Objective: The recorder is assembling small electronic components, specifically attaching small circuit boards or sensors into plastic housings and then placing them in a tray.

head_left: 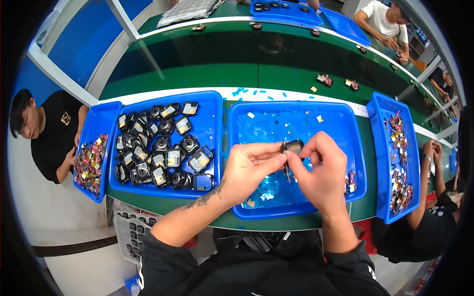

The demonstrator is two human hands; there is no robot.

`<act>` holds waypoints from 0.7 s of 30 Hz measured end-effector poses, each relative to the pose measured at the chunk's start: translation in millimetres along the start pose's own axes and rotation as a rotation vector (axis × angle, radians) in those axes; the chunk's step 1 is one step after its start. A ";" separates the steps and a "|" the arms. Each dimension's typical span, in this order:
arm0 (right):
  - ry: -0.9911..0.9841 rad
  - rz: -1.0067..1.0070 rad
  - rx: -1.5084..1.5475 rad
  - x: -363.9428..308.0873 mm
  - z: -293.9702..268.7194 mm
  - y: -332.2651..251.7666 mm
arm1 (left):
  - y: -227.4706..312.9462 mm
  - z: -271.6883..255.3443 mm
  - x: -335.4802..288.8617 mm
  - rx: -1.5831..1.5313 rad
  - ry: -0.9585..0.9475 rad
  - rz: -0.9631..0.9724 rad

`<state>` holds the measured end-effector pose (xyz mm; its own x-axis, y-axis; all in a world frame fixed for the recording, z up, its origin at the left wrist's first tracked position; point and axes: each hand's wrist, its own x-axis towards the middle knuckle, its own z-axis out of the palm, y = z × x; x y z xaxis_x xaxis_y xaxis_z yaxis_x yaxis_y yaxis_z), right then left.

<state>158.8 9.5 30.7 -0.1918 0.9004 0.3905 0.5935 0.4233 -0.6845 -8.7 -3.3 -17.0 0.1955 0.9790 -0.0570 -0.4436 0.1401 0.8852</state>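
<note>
one smooth green worktop [363,209] carries four shallow, rectangular blue plastic trays [296,104], and above the inner right one a bare left hand [249,172] and a bare right hand [323,172] pinch fingertips closed on a squarish black plastic unit [295,146], its handling apparently midway. dozens of glossy, round-cornered black units [173,158] crowd the inner left tray [210,118], whether finished or waiting cannot be told, while tangled pink-and-yellow small parts [91,167] fill the outer two. crinkled, shiny, translucent blue film scraps [266,185] litter the tray beneath the hands, suggesting much work already done, though how much is left is unclear.
</note>
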 end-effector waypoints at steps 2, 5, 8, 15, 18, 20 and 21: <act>0.039 0.038 0.172 -2.2 5.8 9.7 | 1.2 -2.3 2.7 -0.007 -0.007 0.020; 0.063 -0.005 0.253 -13.3 -7.0 -5.0 | -0.8 0.2 1.9 -0.123 0.085 0.074; -0.046 -0.161 0.109 -22.4 0.8 -1.2 | 6.1 1.8 5.9 -0.079 0.097 0.073; -0.041 0.323 0.838 -21.9 -3.0 2.6 | 8.2 2.4 -4.4 0.867 -0.092 0.812; -0.082 0.377 0.875 -19.5 -9.1 3.1 | 7.7 6.8 -5.0 0.919 -0.050 0.819; -0.093 0.411 0.881 -18.8 -10.5 3.9 | 5.0 6.0 -3.8 0.952 -0.026 0.853; -0.113 0.377 0.861 -18.6 -10.5 4.6 | 5.4 5.0 -3.4 0.952 -0.027 0.851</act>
<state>173.2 -6.3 26.7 -0.2062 0.9783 0.0199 -0.1403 -0.0094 -0.9901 -7.4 -6.7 -9.8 0.1823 0.7027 0.6877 0.3600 -0.6986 0.6184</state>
